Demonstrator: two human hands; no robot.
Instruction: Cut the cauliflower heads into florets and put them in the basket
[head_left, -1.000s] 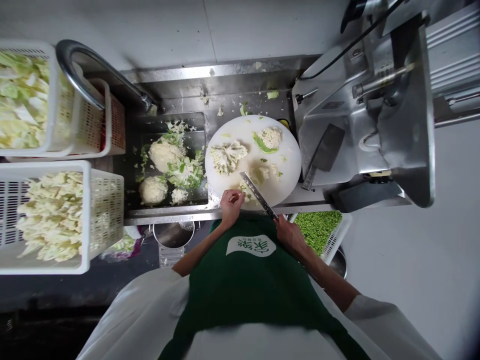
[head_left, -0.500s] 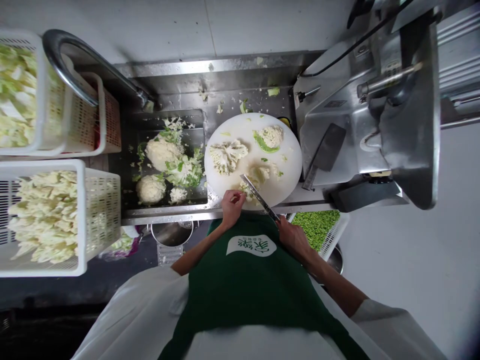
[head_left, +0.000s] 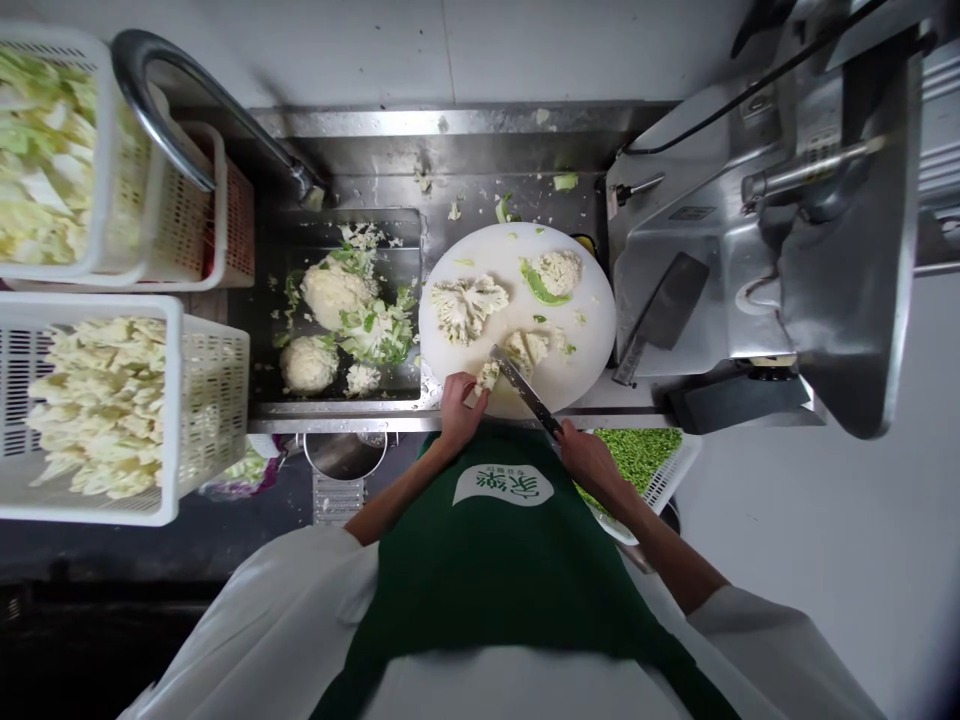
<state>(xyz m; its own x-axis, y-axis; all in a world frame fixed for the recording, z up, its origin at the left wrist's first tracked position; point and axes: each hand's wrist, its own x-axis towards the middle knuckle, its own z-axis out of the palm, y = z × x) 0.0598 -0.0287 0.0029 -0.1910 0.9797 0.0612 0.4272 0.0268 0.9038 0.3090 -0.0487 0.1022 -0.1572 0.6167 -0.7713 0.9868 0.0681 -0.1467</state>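
My right hand (head_left: pixel 589 458) is closed round the handle of a knife (head_left: pixel 525 388), whose blade slants up and left over the white round cutting board (head_left: pixel 450 255). At the board's near edge, my left hand (head_left: pixel 460 405) pinches a small cauliflower floret (head_left: pixel 487 376) just left of the blade. A cut cauliflower chunk (head_left: pixel 529 350) lies right of the blade tip. Farther back on the board are a large cauliflower piece (head_left: pixel 469 306), cut side up, and another piece (head_left: pixel 559 272) with a green leaf (head_left: pixel 541 285) beside it.
Cauliflower heads (head_left: pixel 334 293) and leafy trimmings sit in the sink (head_left: pixel 390 390) on the left. White baskets (head_left: pixel 174 420) of cut vegetables stand farther left, near a curved faucet (head_left: pixel 161 45). A cleaver (head_left: pixel 667 305) rests on the steel machine at right; chopped green vegetables (head_left: pixel 637 455) are below.
The blade has shifted slightly right, away from my left fingers. A floret now shows between my left fingers and the blade. The whole view has moved a little.
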